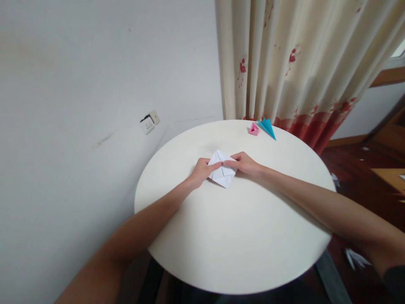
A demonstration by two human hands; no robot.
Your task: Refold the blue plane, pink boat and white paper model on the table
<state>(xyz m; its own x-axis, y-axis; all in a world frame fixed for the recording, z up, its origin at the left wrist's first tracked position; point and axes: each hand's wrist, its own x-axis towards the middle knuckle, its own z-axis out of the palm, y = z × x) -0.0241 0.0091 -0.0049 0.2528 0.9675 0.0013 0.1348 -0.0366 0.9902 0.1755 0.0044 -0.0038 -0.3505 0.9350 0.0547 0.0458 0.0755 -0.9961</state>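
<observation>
Paper: white folded sheet (pixel 222 173), creased into a kite-like, diamond form, lies flat on the round table (pixel 240 236), a little toward the far edge from the middle.
Axis: its long diagonal runs from the far-left point to the near tip, which aims back at the person.
Left hand (pixel 202 169): rests on the paper's left side, forefinger stretched across the top flap toward the centre crease, fingers otherwise curled; it presses rather than lifts.
Right hand (pixel 245 162): touches the paper's right edge, thumb and fingertips drawn together on the upper flap, apparently pinching it; how firmly cannot be told.
Relation: the sheet sits directly between the two hands, both in contact and equally near; the centre seam lies just beside each set of fingertips.
Surface: the sheet is matt, thin and crisp, with sharp folds casting faint shadows; the tabletop is smooth, cream and plain.
Far edge: a small pink paper model (pixel 253 128) and a blue pointed paper model (pixel 267 126) sit touching or nearly so, well apart from the hands.
Backdrop: a cream curtain (pixel 294 63) with red floral print hangs beyond the table; a white wall (pixel 79 84) carries a loose socket (pixel 149 123).
Floor: dark wood with paper scraps (pixel 356 257) at the right.
</observation>
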